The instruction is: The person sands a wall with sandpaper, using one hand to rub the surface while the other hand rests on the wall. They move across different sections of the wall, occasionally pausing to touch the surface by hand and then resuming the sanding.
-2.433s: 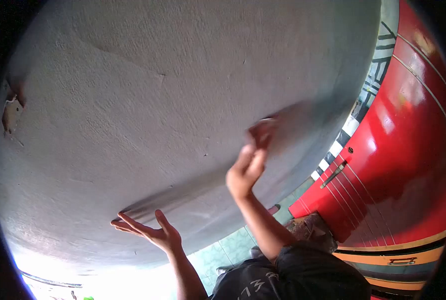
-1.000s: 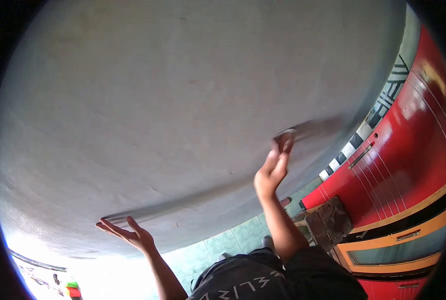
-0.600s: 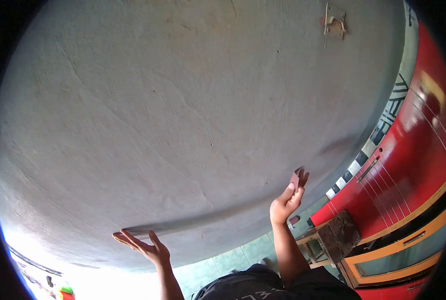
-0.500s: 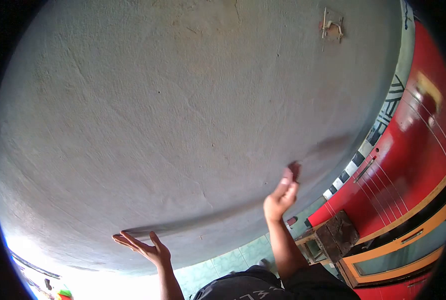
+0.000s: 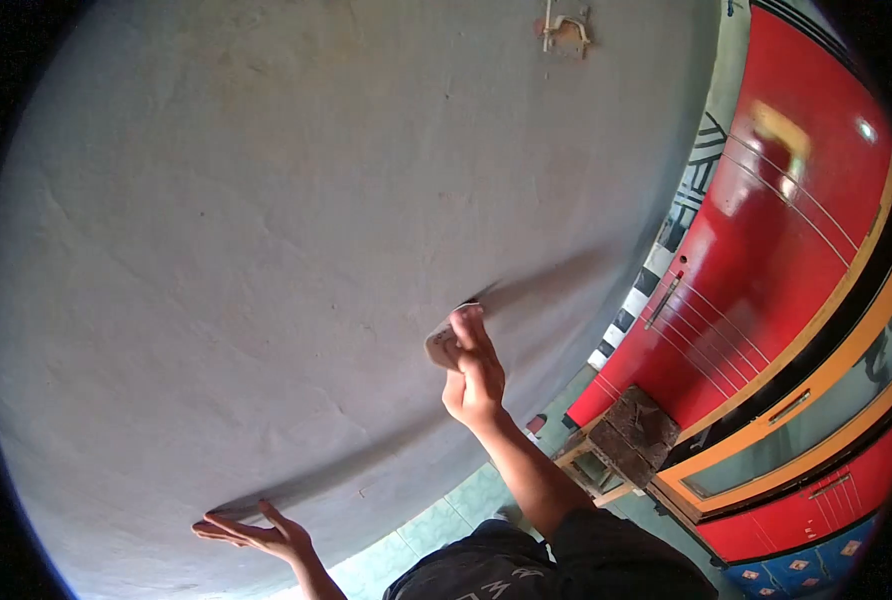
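A grey plastered wall (image 5: 166, 330) fills most of the view. In my right hand (image 5: 476, 375) is a small pale, bent sheet with faint print on it, apparently sandpaper (image 5: 439, 345). My fingers press it at the wall, and a dark shadow runs off to the right. Lower left, my left hand (image 5: 256, 535) rests against the wall with its fingers stretched out and its thumb apart; nothing is in it.
On the right stands a red cabinet (image 5: 711, 310) with an orange-framed glass door. A worn wooden stool (image 5: 634, 435) is in front of it, above pale green floor tiles (image 5: 431, 525). A metal bracket (image 5: 568, 28) sticks out high on the wall.
The view has turned, so the wall bracket and cabinet sit further left. My right hand has shifted slightly up the wall, and the pale sheet now shows clearly. My left hand stays against the wall.
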Tool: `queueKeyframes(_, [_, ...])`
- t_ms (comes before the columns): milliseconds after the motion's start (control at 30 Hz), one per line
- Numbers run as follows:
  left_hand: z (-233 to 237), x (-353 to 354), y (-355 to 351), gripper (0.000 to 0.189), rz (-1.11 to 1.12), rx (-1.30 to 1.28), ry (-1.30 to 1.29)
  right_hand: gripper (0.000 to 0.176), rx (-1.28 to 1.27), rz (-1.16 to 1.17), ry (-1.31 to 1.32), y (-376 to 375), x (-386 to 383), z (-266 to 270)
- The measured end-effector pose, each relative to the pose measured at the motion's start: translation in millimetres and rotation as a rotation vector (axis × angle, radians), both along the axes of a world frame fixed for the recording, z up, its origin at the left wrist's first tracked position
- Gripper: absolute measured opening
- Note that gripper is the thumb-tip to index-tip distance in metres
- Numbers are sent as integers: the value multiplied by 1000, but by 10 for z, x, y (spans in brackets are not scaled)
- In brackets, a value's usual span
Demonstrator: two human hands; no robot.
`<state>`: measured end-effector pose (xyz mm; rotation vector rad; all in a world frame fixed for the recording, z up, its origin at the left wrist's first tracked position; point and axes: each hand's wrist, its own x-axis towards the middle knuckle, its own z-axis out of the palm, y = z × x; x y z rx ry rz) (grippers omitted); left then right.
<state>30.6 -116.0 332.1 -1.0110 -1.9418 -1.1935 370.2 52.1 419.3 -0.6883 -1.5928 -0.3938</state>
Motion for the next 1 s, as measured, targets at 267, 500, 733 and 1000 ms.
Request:
queueKeyframes(267, [125,333,245,84,-44,107,15,27,-265,-149,525,252,535,-93])
queueKeyframes(500, [308,1154,686,89,-83,111,77,31,-390,-146,827,860,1527,-286])
queueKeyframes(733, [496,2336,1340,94,-54,110,147,29,-292,-214,612,1289,2528,-350])
queueKeyframes(1000, [729,3185,1807,82,36,154,174,26,-155,-333,663,2143,3821,-98])
